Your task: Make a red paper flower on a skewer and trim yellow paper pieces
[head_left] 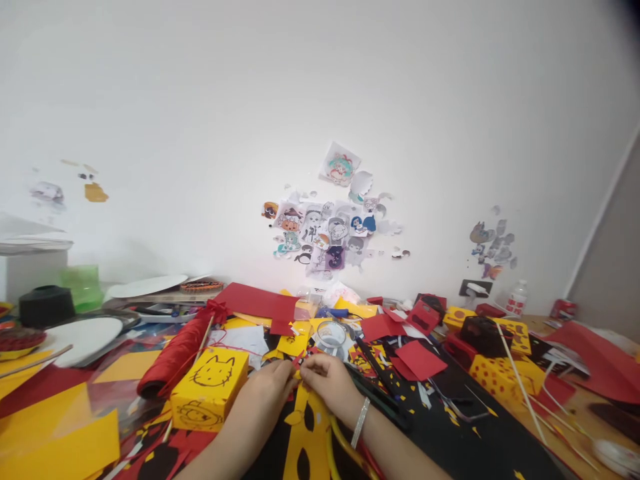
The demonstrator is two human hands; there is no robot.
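My left hand and my right hand meet at the centre, fingertips pinched together at the top end of a yellow paper strip with dark leaf-shaped holes. A small bit of red shows between the fingers; what it is cannot be made out. The strip hangs down from both hands toward the near edge. Yellow-handled scissors lie below my right wrist, partly hidden by the forearm. Left of my left hand stands a yellow paper box with a cat drawing.
A red thread roll lies at the left, near yellow sheets. Behind the hands is a clear tape roll. Red paper squares and paper scraps lie on the black mat. Spotted yellow boxes and thin sticks are at the right.
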